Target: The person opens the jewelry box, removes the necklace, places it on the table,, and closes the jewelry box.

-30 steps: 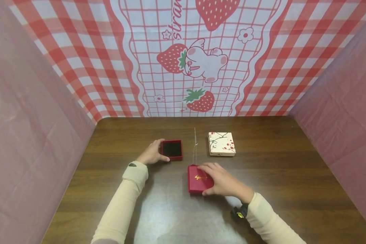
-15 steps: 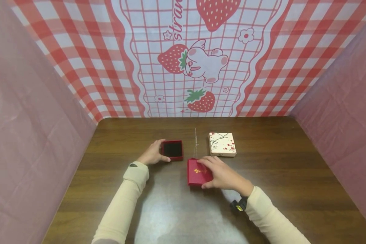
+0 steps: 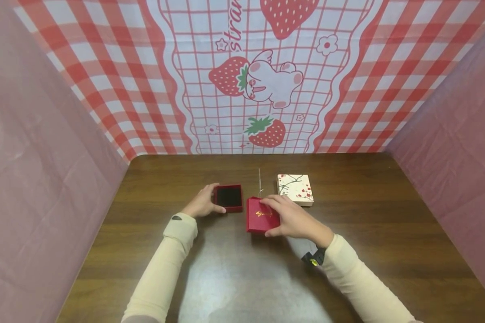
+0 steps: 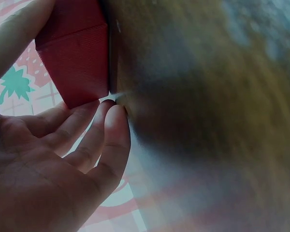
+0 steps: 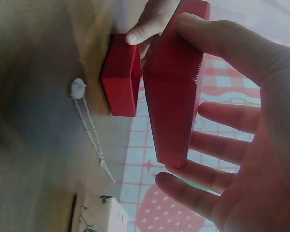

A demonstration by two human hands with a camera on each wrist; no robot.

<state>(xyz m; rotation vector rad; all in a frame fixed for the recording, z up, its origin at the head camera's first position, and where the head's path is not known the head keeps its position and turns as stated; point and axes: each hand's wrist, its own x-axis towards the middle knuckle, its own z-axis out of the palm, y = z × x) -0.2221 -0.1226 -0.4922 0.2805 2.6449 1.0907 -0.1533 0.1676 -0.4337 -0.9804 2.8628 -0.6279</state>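
Observation:
My left hand (image 3: pixel 202 202) grips the left side of a small red jewelry box base (image 3: pixel 237 209), thumb at the near side and fingers at the far side. The base stands on the table, its black lining facing up. In my right hand (image 3: pixel 297 220) is the matching red lid (image 3: pixel 260 220), gold lettering on top, pinched between thumb and fingers. It is raised over the table, just right of the base. Beyond the lid lies a thin silver necklace (image 3: pixel 260 179); its round pendant (image 5: pixel 78 89) shows in the right wrist view but is hidden by the lid in the head view.
A cream box (image 3: pixel 295 188) with a red blossom and branch pattern sits on the wooden table (image 3: pixel 372 215), behind my right hand. A strawberry-print cloth (image 3: pixel 266 89) hangs at the back edge. Pink cloths (image 3: pixel 448 134) hang along both sides.
My right hand has moved the red lid away from me, closer to the base and over the near part of the necklace. The left hand and the base have stayed put.

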